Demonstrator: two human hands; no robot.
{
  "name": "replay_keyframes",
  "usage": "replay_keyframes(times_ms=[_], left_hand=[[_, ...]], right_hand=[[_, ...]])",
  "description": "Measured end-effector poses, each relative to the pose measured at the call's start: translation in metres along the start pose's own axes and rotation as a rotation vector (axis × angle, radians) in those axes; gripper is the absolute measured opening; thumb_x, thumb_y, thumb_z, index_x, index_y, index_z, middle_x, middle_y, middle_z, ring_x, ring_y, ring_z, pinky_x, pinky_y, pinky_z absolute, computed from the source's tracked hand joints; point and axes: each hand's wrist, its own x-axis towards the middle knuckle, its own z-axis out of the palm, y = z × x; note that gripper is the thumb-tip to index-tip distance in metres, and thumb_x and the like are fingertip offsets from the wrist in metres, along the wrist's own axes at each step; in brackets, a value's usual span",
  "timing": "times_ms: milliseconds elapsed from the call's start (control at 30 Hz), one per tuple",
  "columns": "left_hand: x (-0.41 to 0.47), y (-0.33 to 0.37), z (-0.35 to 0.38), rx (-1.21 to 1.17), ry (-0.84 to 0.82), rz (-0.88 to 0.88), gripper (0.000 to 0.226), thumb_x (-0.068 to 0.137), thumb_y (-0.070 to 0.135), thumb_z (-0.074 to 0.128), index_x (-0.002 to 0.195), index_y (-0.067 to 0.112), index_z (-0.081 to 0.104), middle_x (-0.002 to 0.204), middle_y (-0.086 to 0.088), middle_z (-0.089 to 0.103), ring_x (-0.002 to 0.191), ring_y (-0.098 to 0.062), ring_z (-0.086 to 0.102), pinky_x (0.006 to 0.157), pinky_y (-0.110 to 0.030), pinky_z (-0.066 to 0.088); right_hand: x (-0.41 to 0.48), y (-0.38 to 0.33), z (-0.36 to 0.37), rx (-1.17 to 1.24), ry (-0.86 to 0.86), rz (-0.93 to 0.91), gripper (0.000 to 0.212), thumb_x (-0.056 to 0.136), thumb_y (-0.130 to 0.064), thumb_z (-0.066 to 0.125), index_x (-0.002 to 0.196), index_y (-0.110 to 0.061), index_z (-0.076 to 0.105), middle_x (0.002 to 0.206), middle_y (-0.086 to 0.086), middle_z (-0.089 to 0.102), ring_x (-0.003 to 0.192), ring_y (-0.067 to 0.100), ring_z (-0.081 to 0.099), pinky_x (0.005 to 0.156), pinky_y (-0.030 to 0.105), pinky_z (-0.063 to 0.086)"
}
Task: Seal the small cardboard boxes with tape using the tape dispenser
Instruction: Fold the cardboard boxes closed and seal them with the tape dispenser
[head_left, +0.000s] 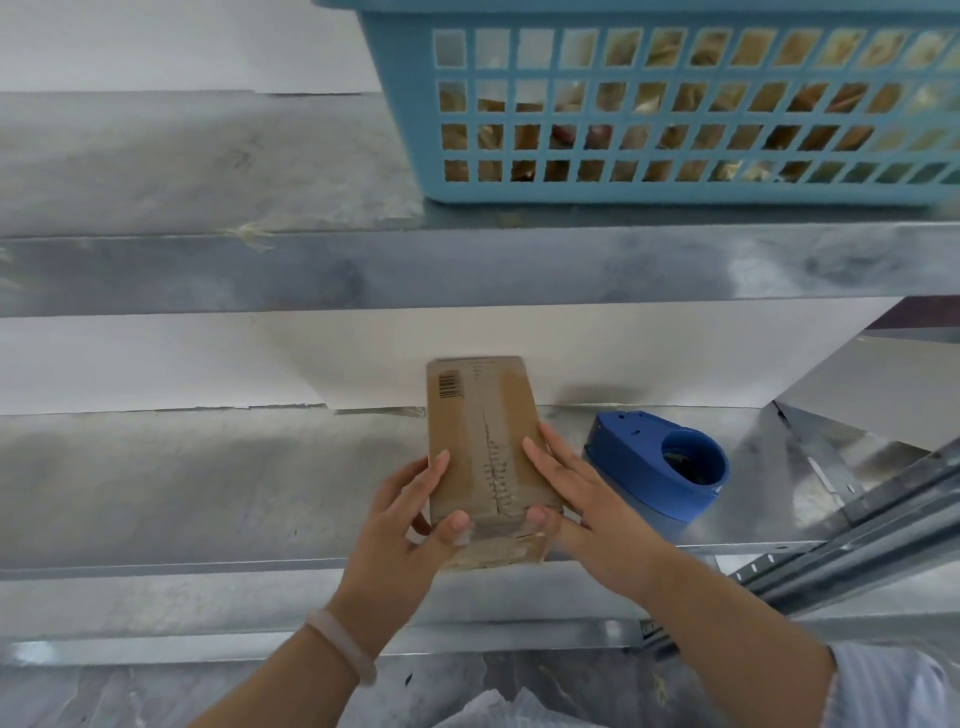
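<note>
Nearest, at 7 o'clock: pale bracelet (340, 644) on the left wrist. Just above, left hand (410, 514) clasping the small cardboard box (483, 431) at centre, thumb over its near end, fingers round its left side. Right hand (576, 499) on the box's right, fingers laid straight on its top, thumb tip against the near edge. Taped seam down the top, possibly ragged; blurred. Blue tape dispenser (657, 462) at 3 o'clock, just beside, on the metal shelf (208, 467). Blue basket (675, 192) at 1 o'clock, one shelf up.
</note>
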Motion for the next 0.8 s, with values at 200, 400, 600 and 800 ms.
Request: replay_keyframes(times_ms=[200, 400, 600, 800], left_hand=[[-0.003, 0.004, 0.005, -0.037, 0.02, -0.008, 0.052, 0.085, 0.033, 0.061, 0.13, 0.047, 0.04, 0.133, 0.018, 0.039, 0.097, -0.003, 0.051, 0.072, -0.006, 0.047], [0.001, 0.01, -0.004, 0.154, 0.131, -0.007, 0.054, 0.081, 0.054, 0.05, 0.134, 0.046, 0.041, 0.131, 0.016, 0.039, 0.108, -0.008, 0.051, 0.083, -0.015, 0.046], [0.01, 0.024, -0.006, 0.2, 0.199, 0.088, 0.051, 0.089, 0.055, 0.042, 0.134, 0.034, 0.05, 0.132, 0.013, 0.042, 0.12, -0.02, 0.049, 0.101, -0.044, 0.045], [0.009, 0.031, -0.002, 0.19, 0.195, 0.133, 0.045, 0.09, 0.055, 0.039, 0.129, 0.038, 0.051, 0.128, 0.015, 0.045, 0.117, -0.017, 0.05, 0.098, -0.038, 0.044]], right_hand=[[-0.016, 0.0, -0.027, -0.177, 0.187, 0.041, 0.062, 0.095, -0.049, 0.049, 0.148, -0.049, 0.016, 0.151, -0.038, 0.009, 0.137, -0.014, 0.011, 0.113, 0.019, 0.014], [-0.022, 0.059, -0.105, -0.052, 0.714, 0.535, 0.049, 0.101, -0.03, 0.04, 0.149, -0.029, 0.03, 0.155, -0.001, 0.029, 0.138, 0.021, 0.034, 0.109, 0.039, 0.032], [-0.033, 0.091, -0.096, -0.302, 0.556, 0.48, 0.046, 0.094, -0.042, 0.055, 0.137, -0.026, 0.05, 0.144, -0.003, 0.045, 0.129, 0.019, 0.043, 0.107, 0.036, 0.036], [-0.025, 0.083, -0.074, -0.815, 0.273, 0.385, 0.057, 0.086, -0.057, 0.057, 0.133, -0.027, 0.044, 0.116, -0.005, 0.065, 0.101, 0.018, 0.063, 0.09, 0.03, 0.047]])
